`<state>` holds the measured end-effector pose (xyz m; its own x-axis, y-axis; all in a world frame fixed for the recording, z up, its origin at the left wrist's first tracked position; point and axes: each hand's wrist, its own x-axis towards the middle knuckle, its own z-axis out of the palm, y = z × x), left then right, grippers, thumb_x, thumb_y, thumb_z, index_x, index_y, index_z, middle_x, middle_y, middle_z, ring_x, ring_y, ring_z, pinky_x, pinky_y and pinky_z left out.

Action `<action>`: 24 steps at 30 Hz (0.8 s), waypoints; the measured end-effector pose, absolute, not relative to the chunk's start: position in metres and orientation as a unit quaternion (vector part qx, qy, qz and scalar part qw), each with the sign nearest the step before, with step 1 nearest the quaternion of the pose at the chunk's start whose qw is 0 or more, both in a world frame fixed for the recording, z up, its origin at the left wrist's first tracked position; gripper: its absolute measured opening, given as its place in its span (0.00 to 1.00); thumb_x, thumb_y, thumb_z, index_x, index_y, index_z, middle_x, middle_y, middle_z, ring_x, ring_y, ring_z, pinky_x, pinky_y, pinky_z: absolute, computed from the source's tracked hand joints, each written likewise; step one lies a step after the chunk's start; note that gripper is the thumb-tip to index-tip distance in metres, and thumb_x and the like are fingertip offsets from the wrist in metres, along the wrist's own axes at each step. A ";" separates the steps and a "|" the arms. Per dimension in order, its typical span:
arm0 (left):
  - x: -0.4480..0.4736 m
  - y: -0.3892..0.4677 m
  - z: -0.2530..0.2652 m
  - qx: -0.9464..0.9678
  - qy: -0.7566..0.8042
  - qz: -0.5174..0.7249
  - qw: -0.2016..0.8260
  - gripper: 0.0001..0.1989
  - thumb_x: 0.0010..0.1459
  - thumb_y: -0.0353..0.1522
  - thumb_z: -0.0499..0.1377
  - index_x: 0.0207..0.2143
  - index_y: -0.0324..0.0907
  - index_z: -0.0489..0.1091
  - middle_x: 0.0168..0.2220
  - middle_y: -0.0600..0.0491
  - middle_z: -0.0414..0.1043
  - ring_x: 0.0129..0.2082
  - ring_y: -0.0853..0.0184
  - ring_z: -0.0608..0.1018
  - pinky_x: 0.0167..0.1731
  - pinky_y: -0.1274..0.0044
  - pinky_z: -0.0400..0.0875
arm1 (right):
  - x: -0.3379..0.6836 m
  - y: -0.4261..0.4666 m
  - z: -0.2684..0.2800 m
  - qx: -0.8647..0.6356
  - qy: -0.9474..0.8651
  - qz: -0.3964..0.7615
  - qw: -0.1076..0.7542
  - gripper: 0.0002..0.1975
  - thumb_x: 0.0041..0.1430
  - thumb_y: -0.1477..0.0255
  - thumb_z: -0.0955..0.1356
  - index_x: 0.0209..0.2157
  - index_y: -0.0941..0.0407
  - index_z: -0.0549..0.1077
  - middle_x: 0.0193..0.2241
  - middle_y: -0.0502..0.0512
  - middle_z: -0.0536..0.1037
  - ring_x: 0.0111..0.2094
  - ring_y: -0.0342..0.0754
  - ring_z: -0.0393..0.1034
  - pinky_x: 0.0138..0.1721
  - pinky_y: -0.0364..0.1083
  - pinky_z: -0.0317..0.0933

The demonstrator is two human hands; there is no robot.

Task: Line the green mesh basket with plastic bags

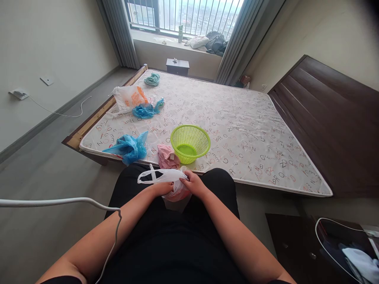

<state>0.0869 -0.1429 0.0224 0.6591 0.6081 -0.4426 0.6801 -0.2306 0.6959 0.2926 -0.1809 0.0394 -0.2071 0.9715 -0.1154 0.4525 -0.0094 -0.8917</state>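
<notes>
Between my knees hangs a white plastic bag (170, 175) with something reddish showing through its lower part. My right hand (192, 183) is closed on the bag's right edge near the rim. My left hand (164, 189) is at the bag's mouth, its fingers partly hidden in the plastic, so I cannot tell how they are set. One handle loop sticks out to the left. Just beyond the bag, a folded pink cloth (167, 156) lies on the mattress, touching a green plastic basket (190, 144). The inside of the basket shows a bare green bottom.
The mattress (237, 118) also carries blue plastic bags (130, 148), a white and orange bag (130, 98) and a teal cloth bundle (152, 79). A dark headboard (328, 130) stands right. A white cable (74, 200) crosses my left arm. A dark nightstand (287, 232) is lower right.
</notes>
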 end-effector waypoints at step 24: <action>0.084 -0.140 0.004 0.767 0.414 -0.063 0.486 0.24 0.66 0.39 0.50 0.61 0.46 0.71 0.64 0.49 0.70 0.64 0.58 0.70 0.66 0.67 0.60 | 0.294 -0.180 0.037 -0.561 -0.633 0.440 0.302 0.11 0.61 0.62 0.67 0.30 0.53 0.67 0.26 0.47 0.69 0.34 0.48 0.64 0.36 0.45 0.56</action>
